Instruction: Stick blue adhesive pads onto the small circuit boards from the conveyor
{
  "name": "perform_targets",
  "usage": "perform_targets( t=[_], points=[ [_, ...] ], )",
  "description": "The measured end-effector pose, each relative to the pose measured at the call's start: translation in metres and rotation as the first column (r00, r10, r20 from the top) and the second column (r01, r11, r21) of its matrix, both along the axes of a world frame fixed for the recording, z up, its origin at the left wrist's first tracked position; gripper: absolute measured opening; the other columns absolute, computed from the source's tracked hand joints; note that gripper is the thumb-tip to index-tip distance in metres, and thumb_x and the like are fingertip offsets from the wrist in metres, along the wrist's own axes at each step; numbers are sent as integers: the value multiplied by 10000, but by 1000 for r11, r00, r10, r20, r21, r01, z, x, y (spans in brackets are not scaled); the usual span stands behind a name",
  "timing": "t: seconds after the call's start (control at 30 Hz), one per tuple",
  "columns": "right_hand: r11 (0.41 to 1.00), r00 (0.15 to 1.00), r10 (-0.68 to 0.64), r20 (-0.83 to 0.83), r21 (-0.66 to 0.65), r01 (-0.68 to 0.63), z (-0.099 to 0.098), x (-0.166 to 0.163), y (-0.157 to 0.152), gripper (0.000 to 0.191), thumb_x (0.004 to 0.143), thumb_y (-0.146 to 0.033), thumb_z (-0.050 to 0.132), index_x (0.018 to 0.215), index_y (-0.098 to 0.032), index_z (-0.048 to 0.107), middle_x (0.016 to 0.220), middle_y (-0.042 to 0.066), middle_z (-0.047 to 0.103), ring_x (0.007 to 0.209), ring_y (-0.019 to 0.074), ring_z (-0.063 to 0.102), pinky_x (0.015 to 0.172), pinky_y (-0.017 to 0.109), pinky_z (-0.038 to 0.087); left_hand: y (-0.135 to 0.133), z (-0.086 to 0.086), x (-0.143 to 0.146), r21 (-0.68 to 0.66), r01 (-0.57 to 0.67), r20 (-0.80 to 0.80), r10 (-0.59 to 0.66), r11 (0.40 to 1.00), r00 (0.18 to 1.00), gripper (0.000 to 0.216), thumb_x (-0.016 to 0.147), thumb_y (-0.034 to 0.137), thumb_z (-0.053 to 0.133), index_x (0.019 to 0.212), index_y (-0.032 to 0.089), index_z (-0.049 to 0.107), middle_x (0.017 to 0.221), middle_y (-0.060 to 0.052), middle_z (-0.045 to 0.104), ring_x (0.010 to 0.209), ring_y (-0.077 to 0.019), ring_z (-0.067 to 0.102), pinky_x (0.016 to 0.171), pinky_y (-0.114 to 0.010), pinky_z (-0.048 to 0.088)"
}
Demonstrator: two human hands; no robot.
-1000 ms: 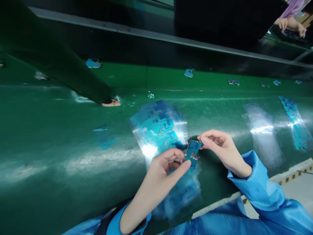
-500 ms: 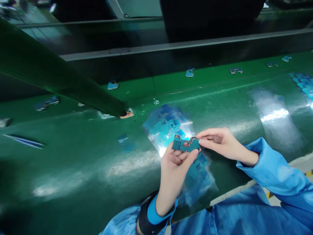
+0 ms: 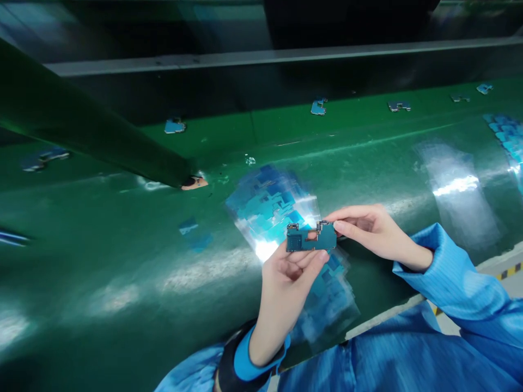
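A small blue-green circuit board [image 3: 326, 237] with a notch and a cut-out is held up between both hands, its flat face towards me. My left hand [image 3: 288, 272] grips it from below, thumb along its lower edge and fingers behind it. At its right end, my right hand [image 3: 370, 231] pinches the upper corner between thumb and fingers. Beneath and behind the board, a spread of clear plastic sheets with blue film pieces [image 3: 265, 201] lies on the green work surface [image 3: 134, 245], partly hidden by the hands.
Several similar boards, such as one notched board [image 3: 318, 107], lie along the back strip. A green post [image 3: 122, 141] slants down at the left. Tweezers [image 3: 14, 238] lie at the left edge. Clear sheets [image 3: 457, 190] and more blue film pieces [image 3: 506, 133] are at the right.
The view has shifted slightly, so the post and tweezers sit further left. The board is turned a little flatter towards me, and the left thumb has slid slightly off its face to the lower edge.
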State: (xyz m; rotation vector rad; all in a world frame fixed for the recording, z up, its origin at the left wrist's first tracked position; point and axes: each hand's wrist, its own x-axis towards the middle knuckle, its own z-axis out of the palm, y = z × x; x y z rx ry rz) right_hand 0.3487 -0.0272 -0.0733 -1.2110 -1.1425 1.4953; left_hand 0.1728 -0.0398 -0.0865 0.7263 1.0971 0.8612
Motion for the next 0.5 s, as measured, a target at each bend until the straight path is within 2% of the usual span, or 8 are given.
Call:
perform_targets(
  t=[0.2,0.37,0.5],
  points=[
    [1000,1000,-9,3,28,9,1,1,1,151,813,-189,652,937,-175,738,908,21,742,818,123,685,766,217,569,0,-2,1,27,10,93,-12,1000,996,344,686,243,811,992,169,673,720,1,742,766,-151,717,759,-189,567],
    [999,1000,-13,5,29,12,0,0,1,144,817,-181,653,931,-182,740,904,12,743,807,110,684,755,196,566,2,-2,1,45,7,145,-13,999,989,265,711,202,795,957,189,695,748,25,744,664,-76,689,715,-123,550],
    [999,1000,-10,-16,31,11,-1,0,0,150,821,-180,651,942,-192,738,907,7,745,809,105,687,766,191,563,0,-4,-1,34,9,135,-14,999,991,240,723,198,786,944,194,692,756,26,746,693,-86,698,708,-122,550]
  ],
)
